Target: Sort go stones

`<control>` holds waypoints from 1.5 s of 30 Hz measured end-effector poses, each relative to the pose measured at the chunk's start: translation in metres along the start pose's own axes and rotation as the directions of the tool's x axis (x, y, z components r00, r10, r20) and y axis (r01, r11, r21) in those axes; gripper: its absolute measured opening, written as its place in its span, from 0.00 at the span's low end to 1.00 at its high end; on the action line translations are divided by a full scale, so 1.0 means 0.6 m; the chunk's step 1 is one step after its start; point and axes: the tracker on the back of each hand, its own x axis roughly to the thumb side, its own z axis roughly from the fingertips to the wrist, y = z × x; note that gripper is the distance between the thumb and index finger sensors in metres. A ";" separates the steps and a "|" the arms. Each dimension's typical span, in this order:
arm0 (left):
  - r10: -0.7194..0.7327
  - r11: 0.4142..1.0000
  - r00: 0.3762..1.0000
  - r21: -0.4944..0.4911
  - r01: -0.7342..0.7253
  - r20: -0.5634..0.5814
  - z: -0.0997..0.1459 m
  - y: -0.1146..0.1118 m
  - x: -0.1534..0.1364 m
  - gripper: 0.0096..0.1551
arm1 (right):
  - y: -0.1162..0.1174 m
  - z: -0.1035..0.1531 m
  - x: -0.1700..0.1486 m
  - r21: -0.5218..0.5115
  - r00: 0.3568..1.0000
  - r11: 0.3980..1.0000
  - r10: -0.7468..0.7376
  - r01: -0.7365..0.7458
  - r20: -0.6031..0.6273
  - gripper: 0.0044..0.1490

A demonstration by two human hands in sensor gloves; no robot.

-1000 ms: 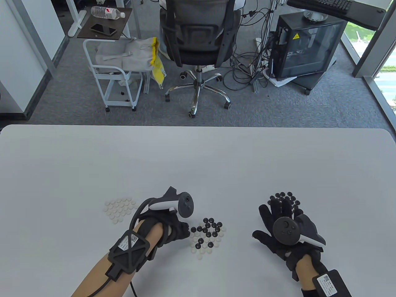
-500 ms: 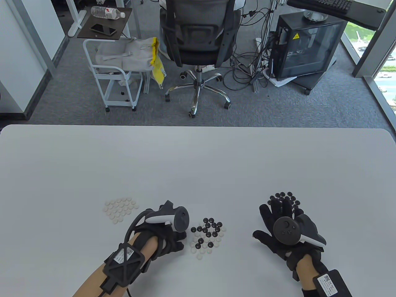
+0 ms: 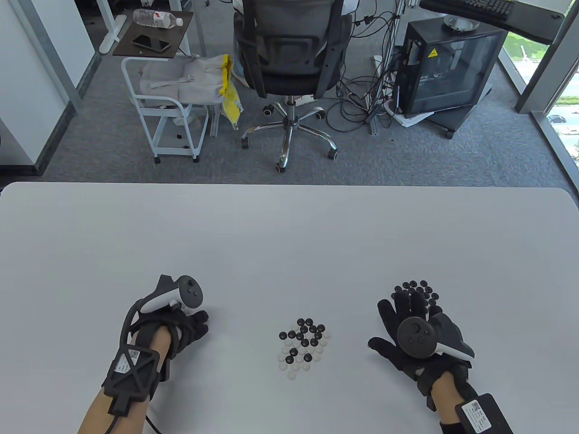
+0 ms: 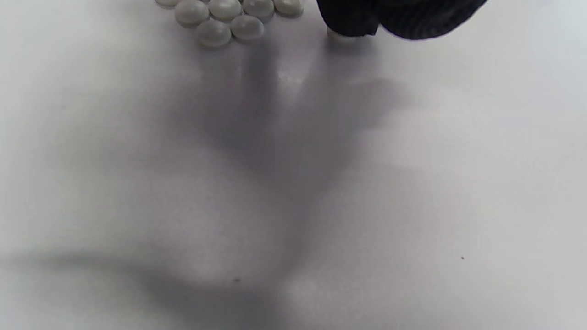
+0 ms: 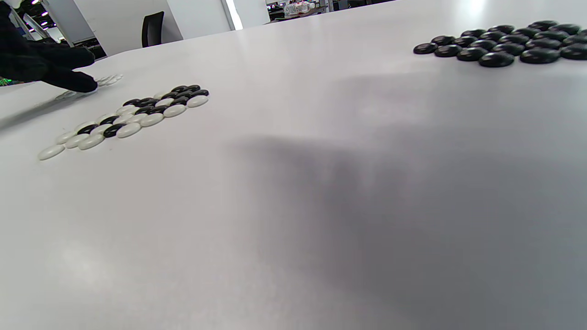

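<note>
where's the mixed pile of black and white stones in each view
Table view: mixed pile at lower centre, between both hands.
Left wrist view: not in it; only white stones show.
Right wrist view: mixed pile at upper left.
Shared landmark: left hand.

Table view: high, looking down and forward over the table (image 3: 289,235). Left wrist view: close, steeply downward. Right wrist view: low, grazing across tabletop. Table and right wrist views share the mixed stones (image 3: 302,344) (image 5: 128,120).

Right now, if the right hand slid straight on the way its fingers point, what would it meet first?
The black pile, probably. The right hand lies flat, fingertips already at its near edge in the table view; whether they touch it is unclear.
</note>
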 end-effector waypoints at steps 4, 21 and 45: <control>-0.007 1.000 0.999 0.011 0.008 -0.032 -0.006 0.010 -0.004 0.38 | -0.001 0.001 0.000 -0.001 1.000 1.000 -0.003 0.003 -0.003 0.56; -0.045 0.994 0.993 0.108 0.032 0.112 0.040 0.041 0.074 0.41 | -0.002 0.002 -0.001 -0.005 1.000 1.000 -0.005 0.005 -0.002 0.56; -0.302 0.950 0.896 0.027 0.310 0.324 -0.018 -0.017 0.321 0.40 | -0.002 0.002 -0.003 -0.009 1.000 1.000 -0.013 0.013 0.002 0.56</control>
